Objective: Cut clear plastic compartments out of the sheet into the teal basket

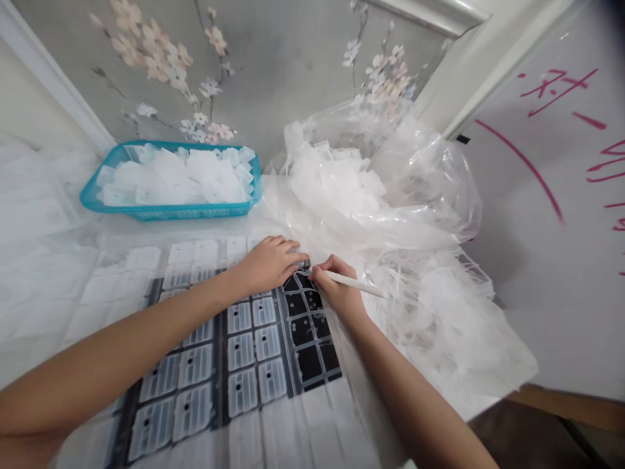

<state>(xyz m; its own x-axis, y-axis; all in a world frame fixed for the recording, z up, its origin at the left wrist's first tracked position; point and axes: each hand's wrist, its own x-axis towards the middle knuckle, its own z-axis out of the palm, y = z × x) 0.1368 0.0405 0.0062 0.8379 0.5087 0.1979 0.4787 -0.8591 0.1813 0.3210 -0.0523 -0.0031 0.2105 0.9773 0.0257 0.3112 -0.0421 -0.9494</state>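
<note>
A black tray [312,365] with a grid of small white plastic pieces lies on the table in front of me. My left hand [268,264] rests at its far edge, fingers curled down onto a white piece there. My right hand [336,286] is beside it, closed around a thin white stick [354,284] like a pen, with the tip pointing at the tray's far right corner. Several cells on the right side of the tray show bare black.
A teal basket [170,210] heaped with white plastic pieces stands at the back left. A big crumpled clear plastic bag [390,195] with more pieces fills the right. A white board with red marks [561,195] leans at far right. The table edge [488,407] drops off at lower right.
</note>
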